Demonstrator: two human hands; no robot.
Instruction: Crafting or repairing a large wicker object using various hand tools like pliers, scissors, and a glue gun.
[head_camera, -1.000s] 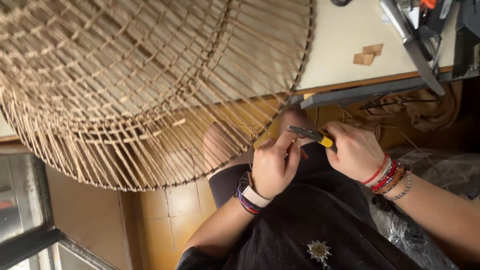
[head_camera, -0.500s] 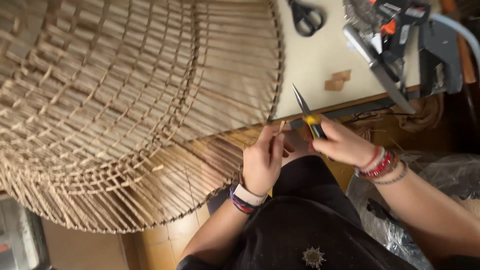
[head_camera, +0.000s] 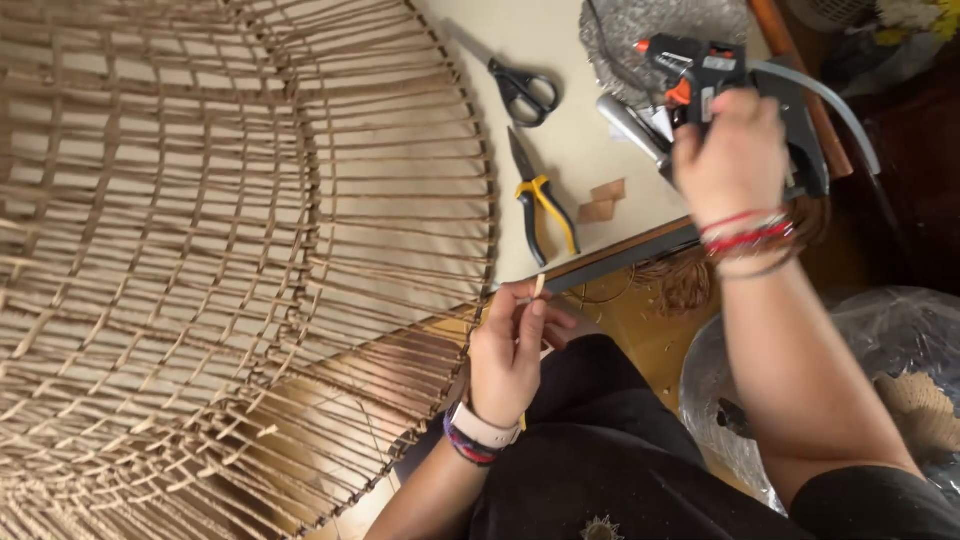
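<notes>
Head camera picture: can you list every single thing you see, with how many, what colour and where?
Round woven rattan frame: one, tan, left, partly over the table.
Black-handled scissors: one, table top.
Yellow-and-black pliers: one, table, below the scissors.
Small wooden pieces: two, brown, beside the pliers.
Black-and-orange glue gun: one, upper right.
Cream table: one, centre.
Clear plastic bag: one, lower right.
Left hand: pinching a thin tan strip at the frame's edge.
Right hand: at the glue gun, blurred.

Left hand (head_camera: 510, 360) pinches cane strip (head_camera: 539, 287); right hand (head_camera: 735, 150) grips glue gun (head_camera: 700, 65).
</notes>
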